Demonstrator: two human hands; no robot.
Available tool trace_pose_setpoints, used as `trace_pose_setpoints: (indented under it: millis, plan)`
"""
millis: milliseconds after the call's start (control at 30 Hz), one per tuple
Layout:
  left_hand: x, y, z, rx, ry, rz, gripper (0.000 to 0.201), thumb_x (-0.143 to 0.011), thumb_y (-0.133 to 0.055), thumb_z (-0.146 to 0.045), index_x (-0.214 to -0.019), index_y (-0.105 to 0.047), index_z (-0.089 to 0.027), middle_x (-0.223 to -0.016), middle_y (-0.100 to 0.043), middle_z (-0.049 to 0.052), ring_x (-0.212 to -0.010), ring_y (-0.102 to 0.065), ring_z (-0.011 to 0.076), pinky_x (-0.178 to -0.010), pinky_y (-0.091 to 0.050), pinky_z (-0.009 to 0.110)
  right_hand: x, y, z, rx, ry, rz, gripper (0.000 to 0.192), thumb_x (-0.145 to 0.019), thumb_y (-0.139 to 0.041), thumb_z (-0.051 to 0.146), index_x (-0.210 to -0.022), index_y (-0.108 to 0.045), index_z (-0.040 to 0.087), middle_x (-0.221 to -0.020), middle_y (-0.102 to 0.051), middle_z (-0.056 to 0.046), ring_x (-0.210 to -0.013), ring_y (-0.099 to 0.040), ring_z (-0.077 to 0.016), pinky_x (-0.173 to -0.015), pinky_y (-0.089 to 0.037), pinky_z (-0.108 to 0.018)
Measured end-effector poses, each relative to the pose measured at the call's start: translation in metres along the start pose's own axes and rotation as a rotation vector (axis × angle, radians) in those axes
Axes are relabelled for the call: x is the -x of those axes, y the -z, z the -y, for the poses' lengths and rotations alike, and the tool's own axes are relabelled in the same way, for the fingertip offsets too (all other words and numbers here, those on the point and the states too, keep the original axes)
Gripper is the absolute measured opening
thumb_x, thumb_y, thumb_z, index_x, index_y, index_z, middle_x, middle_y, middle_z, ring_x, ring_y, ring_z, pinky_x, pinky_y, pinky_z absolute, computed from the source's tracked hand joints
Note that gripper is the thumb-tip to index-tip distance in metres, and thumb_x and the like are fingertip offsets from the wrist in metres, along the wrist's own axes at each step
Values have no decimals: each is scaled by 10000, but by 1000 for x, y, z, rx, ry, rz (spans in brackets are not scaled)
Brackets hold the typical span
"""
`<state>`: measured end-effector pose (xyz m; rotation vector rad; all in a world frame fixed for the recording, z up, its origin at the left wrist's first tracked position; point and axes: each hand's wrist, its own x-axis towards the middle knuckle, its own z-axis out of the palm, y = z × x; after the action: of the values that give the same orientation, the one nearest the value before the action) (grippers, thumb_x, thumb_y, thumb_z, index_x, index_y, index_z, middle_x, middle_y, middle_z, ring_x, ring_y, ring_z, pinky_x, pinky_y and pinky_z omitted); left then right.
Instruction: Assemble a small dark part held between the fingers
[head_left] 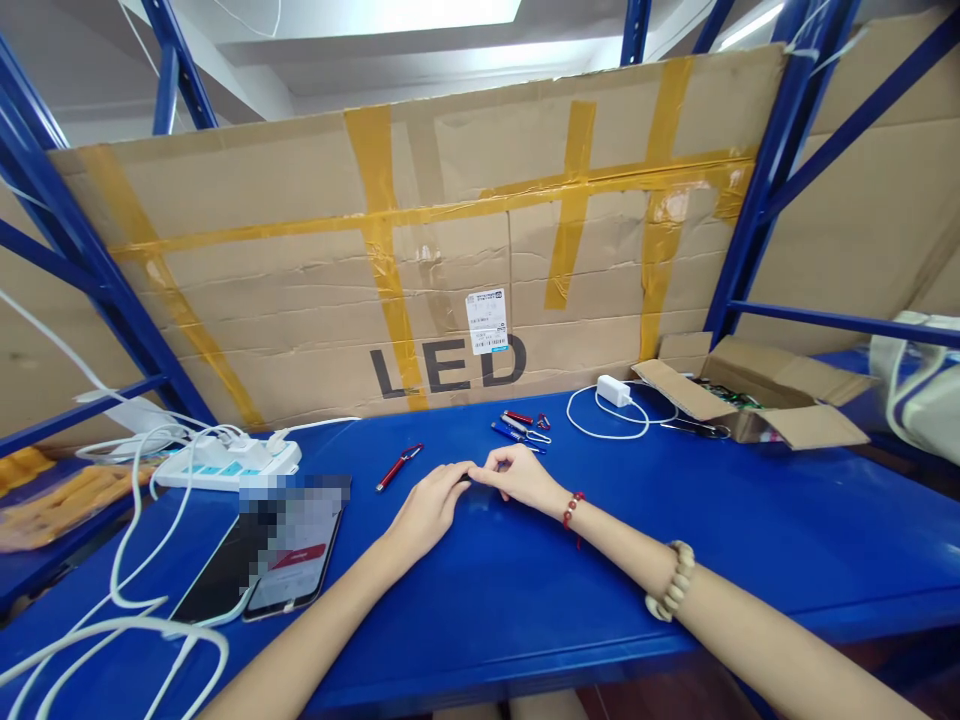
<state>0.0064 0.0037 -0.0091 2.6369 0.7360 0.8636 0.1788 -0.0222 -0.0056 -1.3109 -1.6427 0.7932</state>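
Observation:
My left hand [429,508] and my right hand [523,478] meet at the fingertips over the middle of the blue shelf. Both are closed in a pinch around something small and dark, mostly hidden by the fingers. Just beyond my left hand lies a slim red tool with a carabiner-like clip [400,467]. Past my right hand is a small group: a red piece [517,417], a small red clip [543,422], a silver clip piece [534,436] and a blue piece [511,434]. A red bead bracelet [573,510] circles my right wrist.
At left, two phones [300,560] lie near a white power strip [225,462] with looping white cables [135,520]. A white charger [613,391] with its cord and an open cardboard box [757,390] stand at back right. A large cardboard panel [315,290] closes the back.

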Motion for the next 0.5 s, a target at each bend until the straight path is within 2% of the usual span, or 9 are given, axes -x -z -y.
trace_pose_setpoints:
  millis: [133,233,367,500]
  plan:
    - [-1,-2,3,-102,26,-5,255,-883,-339,-196,-1120,-431,-222,-1056,-507,32,-963,-481,178,-836,-398,281,1,1,1,249,110,-176,345,-666,-574,505,-603,-593,166,-562,-567,21,-469,-478,-73,-449,-315,-177]
    - [-3,1,-1,-171,78,10,257,-890,-310,-204,-1123,-417,-226,-989,-529,35,-899,-506,185,-769,-417,278,0,5,1,304,226,-260,275,-661,-611,462,-744,-620,200,-676,-593,20,-504,-472,-75,-485,-335,-186]
    - [-4,4,-5,-122,133,2,242,-895,-289,-214,-1105,-405,-246,-981,-522,16,-902,-501,178,-730,-414,261,-1,9,-1,263,402,-165,196,-749,-565,360,-844,-629,201,-799,-586,-6,-511,-463,-65,-542,-382,-197]
    - [-5,4,-6,-28,166,41,223,-891,-287,-232,-1071,-418,-247,-931,-530,8,-851,-517,170,-716,-408,245,-2,9,-5,227,464,-119,193,-774,-538,345,-803,-642,185,-818,-572,-23,-538,-485,-69,-553,-402,-201]
